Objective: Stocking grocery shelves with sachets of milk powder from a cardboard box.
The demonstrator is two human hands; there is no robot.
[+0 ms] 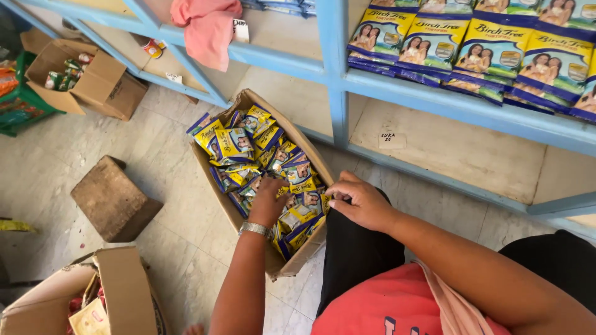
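Observation:
An open cardboard box (303,257) sits on the floor against a blue shelf, filled with several yellow and blue sachets (233,144). My left hand (269,201), with a metal watch on the wrist, reaches down into the sachets, fingers buried among them. My right hand (360,201) rests at the box's right rim, fingers curled onto sachets there. Whether either hand has a firm hold on a sachet is hidden by the pile.
Blue shelf (434,93) holds rows of matching sachets (490,53) on top right; a pink cloth (208,28) hangs at upper left. A wooden block (115,198) lies on the tiled floor. Open cardboard boxes stand at far left (87,77) and bottom left (105,298).

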